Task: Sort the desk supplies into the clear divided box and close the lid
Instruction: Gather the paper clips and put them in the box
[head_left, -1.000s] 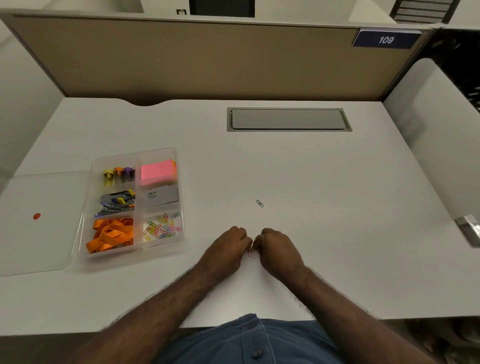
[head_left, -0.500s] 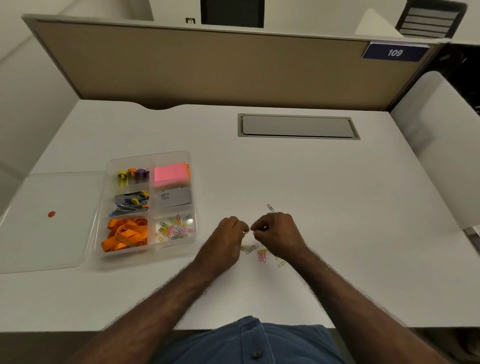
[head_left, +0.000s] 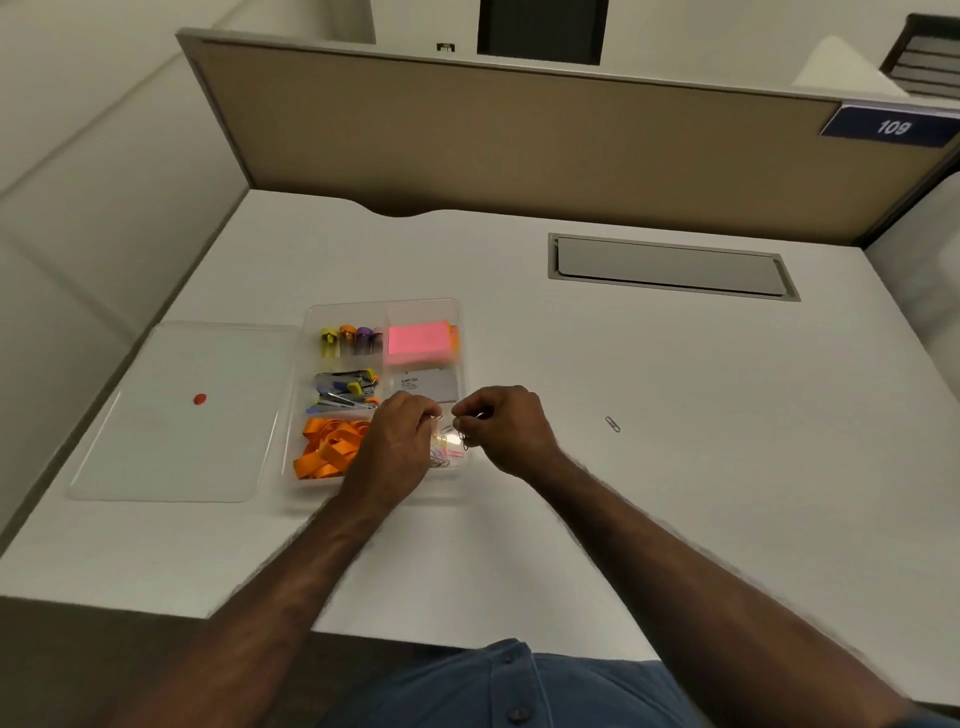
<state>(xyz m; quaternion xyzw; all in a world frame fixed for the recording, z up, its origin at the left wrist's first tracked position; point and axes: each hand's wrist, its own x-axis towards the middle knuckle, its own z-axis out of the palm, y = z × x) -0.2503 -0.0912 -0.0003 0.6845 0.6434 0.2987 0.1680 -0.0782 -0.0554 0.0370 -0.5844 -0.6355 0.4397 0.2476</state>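
While both hands (head_left: 457, 434) pinch paper clips (head_left: 445, 448) over the clear box (head_left: 382, 312), their knuckles hide that compartment.

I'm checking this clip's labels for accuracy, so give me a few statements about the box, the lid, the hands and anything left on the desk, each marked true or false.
1. The lid is shut on the clear divided box. False: it lies flat on the desk to the left of the box, which is open.
2. Both the left hand and the right hand are over the box's near right compartment, pinching paper clips. True.
3. One loose paper clip lies on the desk to the right of the hands. True.
4. The orange rubber bands are in the far right compartment. False: they are in the near left one; the pink sticky notes fill the far right.
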